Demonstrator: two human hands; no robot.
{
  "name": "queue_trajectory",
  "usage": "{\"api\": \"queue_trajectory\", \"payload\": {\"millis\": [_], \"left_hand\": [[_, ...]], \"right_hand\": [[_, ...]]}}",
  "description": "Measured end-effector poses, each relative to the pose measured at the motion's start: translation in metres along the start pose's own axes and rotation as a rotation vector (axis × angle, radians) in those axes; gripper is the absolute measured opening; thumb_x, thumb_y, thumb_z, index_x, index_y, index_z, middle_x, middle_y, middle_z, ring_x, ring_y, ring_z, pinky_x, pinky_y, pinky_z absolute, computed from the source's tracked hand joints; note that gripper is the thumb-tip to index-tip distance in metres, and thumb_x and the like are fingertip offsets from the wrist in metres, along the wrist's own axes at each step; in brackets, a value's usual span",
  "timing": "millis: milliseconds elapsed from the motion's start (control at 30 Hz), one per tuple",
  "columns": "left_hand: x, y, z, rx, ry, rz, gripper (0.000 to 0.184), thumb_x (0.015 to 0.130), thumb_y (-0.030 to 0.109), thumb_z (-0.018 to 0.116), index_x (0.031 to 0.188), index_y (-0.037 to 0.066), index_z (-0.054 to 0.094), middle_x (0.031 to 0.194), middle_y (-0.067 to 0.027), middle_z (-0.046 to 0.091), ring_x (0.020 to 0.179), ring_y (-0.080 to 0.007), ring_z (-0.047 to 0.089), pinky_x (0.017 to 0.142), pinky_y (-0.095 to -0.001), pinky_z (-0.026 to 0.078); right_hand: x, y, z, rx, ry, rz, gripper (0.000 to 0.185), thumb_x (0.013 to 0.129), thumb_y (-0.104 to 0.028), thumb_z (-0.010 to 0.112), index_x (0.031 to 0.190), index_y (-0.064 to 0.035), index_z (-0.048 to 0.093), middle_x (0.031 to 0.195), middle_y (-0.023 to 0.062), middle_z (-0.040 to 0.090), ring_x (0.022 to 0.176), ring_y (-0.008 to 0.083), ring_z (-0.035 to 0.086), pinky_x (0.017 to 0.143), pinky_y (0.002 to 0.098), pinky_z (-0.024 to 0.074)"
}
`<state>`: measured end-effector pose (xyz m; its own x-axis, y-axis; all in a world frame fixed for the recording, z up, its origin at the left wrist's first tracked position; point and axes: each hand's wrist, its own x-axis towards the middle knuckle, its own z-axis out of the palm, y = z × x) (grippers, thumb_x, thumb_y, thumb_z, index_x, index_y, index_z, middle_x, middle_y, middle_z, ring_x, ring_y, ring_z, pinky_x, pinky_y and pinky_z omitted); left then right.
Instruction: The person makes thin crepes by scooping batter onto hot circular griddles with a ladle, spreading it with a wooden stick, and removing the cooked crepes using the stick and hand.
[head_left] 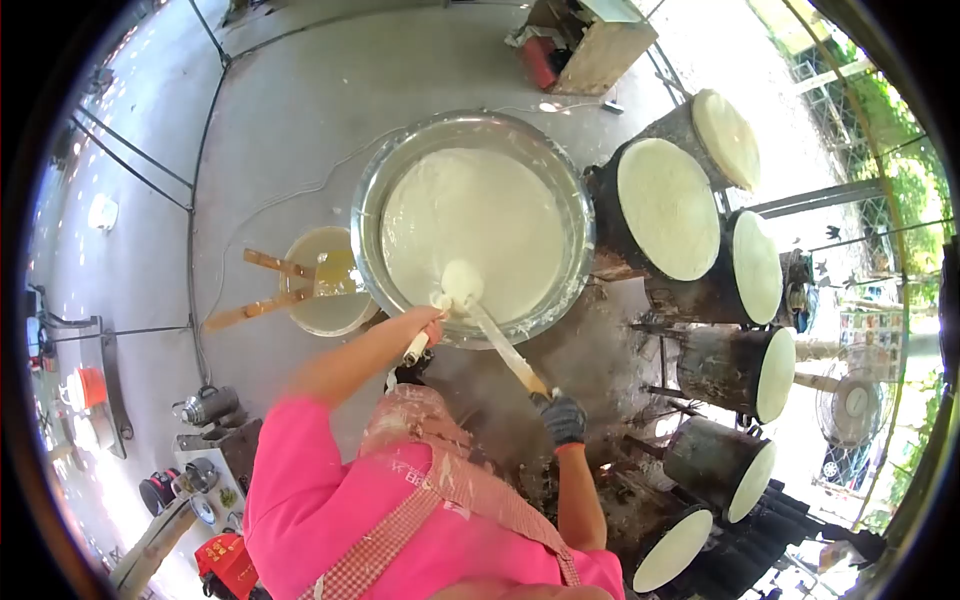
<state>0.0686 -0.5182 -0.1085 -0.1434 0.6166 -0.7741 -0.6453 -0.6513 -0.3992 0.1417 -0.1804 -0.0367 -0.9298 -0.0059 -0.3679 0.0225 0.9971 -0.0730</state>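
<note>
The person's bright pink top (335, 490), crossed by a red-and-white checked apron (400, 535), fills the near middle. Beyond it, at the centre, stands a wide round silver metal basin (470, 130) of thick, creamy white liquid (480, 215). Six dark cylindrical drums (712, 368) with pale round tops line the right side. Far right sits a light brown wooden box (605, 60). Just left of the basin is a round whitish bucket (322, 234), two wooden handles (255, 309) jutting leftward from it.

A long paddle (505, 345) with a wooden grip slants over the basin's near rim, its rounded end thickly coated in white and inside the basin. The right hand (562, 418), in a dark grey glove, is closed round that grip. The bare left hand (425, 322), at the near rim, is clamped on a short off-white rod (417, 348); the rod's far end is just beside the coated end, though contact cannot be told.
</note>
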Motion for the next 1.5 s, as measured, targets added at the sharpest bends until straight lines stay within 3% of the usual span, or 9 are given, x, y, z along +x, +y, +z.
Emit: {"api": "queue_trajectory", "payload": {"millis": [233, 367, 600, 767, 833, 1100, 1233, 1333, 1500], "left_hand": [[-0.209, -0.103, 0.156, 0.562, -0.344, 0.528, 0.015, 0.088, 0.029, 0.047, 0.094, 0.015, 0.042, 0.057, 0.0032, 0.031, 0.039, -0.0009, 0.027, 0.027, -0.0127, 0.02], [-0.32, -0.163, 0.219, 0.912, -0.394, 0.885, 0.016, 0.087, 0.026, 0.047, 0.1, 0.017, 0.042, 0.057, 0.0049, 0.03, 0.037, -0.0008, 0.024, 0.027, -0.0133, 0.018], [-0.362, -0.155, 0.244, 1.249, -0.358, 1.273, 0.049, 0.085, 0.015, 0.045, 0.128, 0.027, 0.026, 0.05, 0.0041, 0.03, 0.032, -0.0034, 0.024, 0.025, -0.019, 0.019], [-0.262, -0.071, 0.193, 0.707, -0.203, 0.304, 0.003, 0.086, 0.017, 0.044, 0.083, 0.015, 0.045, 0.049, 0.0045, 0.031, 0.036, -0.0023, 0.028, 0.027, -0.0176, 0.021], [-0.232, -0.078, 0.194, 0.789, -0.19, 0.287, 0.023, 0.087, 0.019, 0.043, 0.066, 0.015, 0.034, 0.049, 0.0049, 0.03, 0.037, -0.0018, 0.029, 0.027, -0.0167, 0.022], [-0.109, -0.21, 0.252, 1.456, -0.44, 0.134, 0.02, 0.089, 0.025, 0.04, 0.072, 0.013, 0.04, 0.05, 0.0031, 0.03, 0.034, -0.0052, 0.03, 0.024, -0.0181, 0.022], [0.021, -0.286, 0.226, 0.818, -0.205, -0.688, 0.021, 0.089, 0.016, 0.033, 0.095, -0.003, 0.041, 0.055, -0.0018, 0.036, 0.042, -0.009, 0.037, 0.033, -0.0218, 0.034], [0.097, -0.386, 0.169, 0.778, 0.1, -0.964, 0.02, 0.088, 0.015, 0.033, 0.09, -0.005, 0.038, 0.054, -0.0021, 0.036, 0.042, -0.0097, 0.037, 0.036, -0.0218, 0.035], [0.153, -0.576, 0.087, 0.868, 0.259, -1.533, 0.031, 0.091, 0.02, 0.034, 0.115, 0.003, 0.045, 0.055, -0.0002, 0.031, 0.04, -0.0087, 0.031, 0.034, -0.0227, 0.029]], "right_hand": [[-0.048, -0.025, -0.089, 0.218, 0.346, 0.245, 0.044, 0.072, -0.051, 0.057, 0.081, -0.0083, 0.059, 0.063, 0.0165, 0.057, 0.056, 0.0338, 0.054, 0.054, 0.0407, 0.0442], [-0.016, -0.022, -0.178, 0.322, 1.025, -0.262, 0.034, 0.073, -0.036, 0.064, 0.077, -0.0025, 0.059, 0.059, 0.0144, 0.056, 0.052, 0.0279, 0.054, 0.048, 0.0391, 0.0423], [-0.01, -0.045, -0.224, 1.017, 0.999, -0.402, 0.02, 0.075, -0.015, 0.062, 0.088, 0.0004, 0.06, 0.068, 0.0083, 0.059, 0.065, 0.0136, 0.054, 0.061, 0.0302, 0.0438], [0.011, -0.015, -0.036, 0.783, 0.392, -0.063, 0.025, 0.075, -0.026, 0.065, 0.08, -0.0021, 0.06, 0.062, 0.0064, 0.054, 0.059, 0.0142, 0.05, 0.057, 0.0311, 0.0414], [-0.05, -0.006, -0.036, 0.805, 0.284, 0.084, 0.026, 0.074, -0.028, 0.066, 0.077, -0.0026, 0.06, 0.061, 0.0046, 0.053, 0.059, 0.0121, 0.048, 0.056, 0.0299, 0.0407], [-0.197, 0.046, -0.032, 1.831, 0.802, 0.135, 0.024, 0.076, -0.027, 0.065, 0.081, -0.0037, 0.061, 0.066, 0.0021, 0.056, 0.063, 0.0069, 0.044, 0.057, 0.0273, 0.0394], [-0.316, 0.047, 0.069, 1.312, 0.537, 0.861, 0.025, 0.079, -0.03, 0.06, 0.087, -0.0062, 0.061, 0.066, 0.0062, 0.056, 0.061, 0.0135, 0.045, 0.059, 0.0308, 0.0399], [-0.412, 0.003, 0.152, 1.11, 0.788, 0.967, 0.026, 0.08, -0.033, 0.056, 0.088, -0.0088, 0.061, 0.073, 0.0097, 0.059, 0.062, 0.0213, 0.05, 0.062, 0.0322, 0.0417], [-0.547, -0.091, 0.191, 0.716, 0.529, 1.896, 0.041, 0.075, -0.051, 0.052, 0.08, -0.0115, 0.063, 0.074, 0.0122, 0.062, 0.066, 0.0318, 0.059, 0.057, 0.0385, 0.045]]}}
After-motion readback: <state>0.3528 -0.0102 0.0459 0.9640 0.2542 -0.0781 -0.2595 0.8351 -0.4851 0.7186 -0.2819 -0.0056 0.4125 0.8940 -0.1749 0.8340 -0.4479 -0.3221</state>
